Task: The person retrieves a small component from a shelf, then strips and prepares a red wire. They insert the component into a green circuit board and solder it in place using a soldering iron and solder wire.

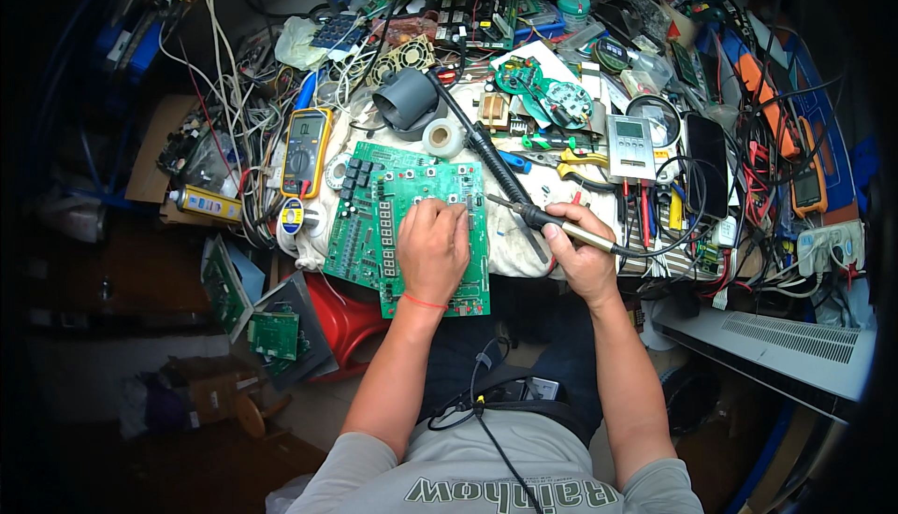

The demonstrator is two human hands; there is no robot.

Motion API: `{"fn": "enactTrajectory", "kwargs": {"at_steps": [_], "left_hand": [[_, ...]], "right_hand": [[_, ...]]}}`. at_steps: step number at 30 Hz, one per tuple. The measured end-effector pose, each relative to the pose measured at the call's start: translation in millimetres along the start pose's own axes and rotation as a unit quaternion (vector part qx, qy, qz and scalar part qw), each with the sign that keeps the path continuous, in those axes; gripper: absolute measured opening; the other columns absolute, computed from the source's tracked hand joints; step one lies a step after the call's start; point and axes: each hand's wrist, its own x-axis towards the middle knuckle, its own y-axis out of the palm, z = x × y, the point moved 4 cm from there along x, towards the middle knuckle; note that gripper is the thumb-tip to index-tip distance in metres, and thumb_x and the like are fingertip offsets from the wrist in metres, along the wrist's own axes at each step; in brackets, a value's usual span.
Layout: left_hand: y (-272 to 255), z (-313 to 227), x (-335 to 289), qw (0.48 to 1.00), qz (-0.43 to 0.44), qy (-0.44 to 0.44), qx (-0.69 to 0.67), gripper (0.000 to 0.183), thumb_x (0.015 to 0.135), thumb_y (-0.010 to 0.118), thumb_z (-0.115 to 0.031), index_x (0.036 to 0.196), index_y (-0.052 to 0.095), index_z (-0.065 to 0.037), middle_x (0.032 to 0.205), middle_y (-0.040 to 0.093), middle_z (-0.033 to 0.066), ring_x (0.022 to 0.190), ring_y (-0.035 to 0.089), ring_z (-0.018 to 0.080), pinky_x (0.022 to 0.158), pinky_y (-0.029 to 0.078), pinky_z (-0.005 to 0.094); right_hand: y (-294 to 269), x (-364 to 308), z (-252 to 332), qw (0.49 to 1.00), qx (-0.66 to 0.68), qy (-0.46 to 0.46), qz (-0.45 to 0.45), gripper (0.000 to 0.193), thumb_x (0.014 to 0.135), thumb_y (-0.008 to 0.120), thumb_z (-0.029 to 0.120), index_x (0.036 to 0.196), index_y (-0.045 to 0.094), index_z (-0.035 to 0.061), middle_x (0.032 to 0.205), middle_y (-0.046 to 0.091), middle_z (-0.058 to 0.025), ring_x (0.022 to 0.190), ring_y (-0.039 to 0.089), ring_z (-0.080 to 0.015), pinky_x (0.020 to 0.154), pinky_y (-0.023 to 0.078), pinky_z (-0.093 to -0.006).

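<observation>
A green circuit board (426, 288) with white digit displays along its left side lies partly over a second green board (348, 250) with black blocks on it. Over the upper board's middle, my left hand (432, 250) has its fingers bent and drawn together, tips down at the board. Whatever those fingers may hold is hidden. My right hand (587, 261) grips a soldering iron (531, 216) by its handle. The iron's tip points left, close to the board's upper right edge, and its black cable (645, 253) trails off to the right.
A yellow multimeter (303, 154) and a solder spool (293, 216) lie left of the boards. Behind them are a grey cup-shaped part (408, 102), a white roll (442, 138) and a black ribbed rod (498, 166). Yellow-handled pliers (585, 170) and a grey meter (631, 148) lie to the right.
</observation>
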Motion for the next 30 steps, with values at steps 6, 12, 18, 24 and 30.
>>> {"fn": "enactTrajectory", "kwargs": {"at_steps": [6,12,18,24,30], "left_hand": [[3.0,2.2,1.7,1.0,0.018,-0.009,0.002,0.01,0.087,0.076,-0.008,0.097,0.074,-0.006,0.092,0.063,0.0084,0.087,0.063,0.0294,0.077,0.05,0.0421],[4.0,4.6,-0.2,1.0,0.02,-0.013,0.0,0.01,0.088,0.075,-0.009,0.098,0.073,-0.007,0.092,0.063,0.0081,0.087,0.063,0.0294,0.078,0.05,0.0427],[2.5,7.5,6.6,0.998,0.008,-0.043,-0.046,0.012,0.089,0.073,-0.009,0.1,0.072,-0.007,0.093,0.065,0.0108,0.088,0.065,0.032,0.077,0.05,0.0444],[13.6,7.9,20.5,0.994,0.078,-0.039,-0.059,0.021,0.086,0.068,-0.005,0.106,0.073,-0.008,0.09,0.066,0.0112,0.086,0.066,0.0347,0.076,0.053,0.0475],[19.5,11.5,27.1,0.992,0.124,-0.007,-0.032,0.025,0.084,0.067,-0.007,0.107,0.076,-0.009,0.089,0.069,0.0114,0.086,0.069,0.0351,0.078,0.056,0.0473]], "right_hand": [[2.8,1.7,14.6,0.999,-0.008,-0.05,-0.019,0.024,0.09,0.078,0.011,0.111,0.073,0.0005,0.095,0.075,-0.0106,0.076,0.068,-0.0183,0.072,0.055,-0.032],[7.9,2.2,45.2,0.984,-0.083,-0.155,-0.005,0.023,0.084,0.078,0.004,0.107,0.074,0.0005,0.085,0.072,-0.0121,0.07,0.066,-0.0249,0.067,0.053,-0.0355],[10.0,2.6,53.2,0.988,-0.084,-0.124,-0.036,0.025,0.085,0.079,0.004,0.11,0.074,-0.0004,0.087,0.073,-0.0135,0.07,0.067,-0.0237,0.066,0.053,-0.0326],[3.7,-3.2,34.4,0.993,0.048,0.034,-0.098,0.026,0.097,0.074,0.012,0.119,0.072,-0.0021,0.091,0.073,-0.0057,0.077,0.064,-0.0104,0.074,0.053,-0.0266],[-4.3,-8.2,29.6,0.991,0.059,0.042,-0.11,0.027,0.099,0.072,0.014,0.122,0.07,-0.002,0.094,0.075,-0.0075,0.085,0.068,-0.0115,0.08,0.055,-0.0266]]}}
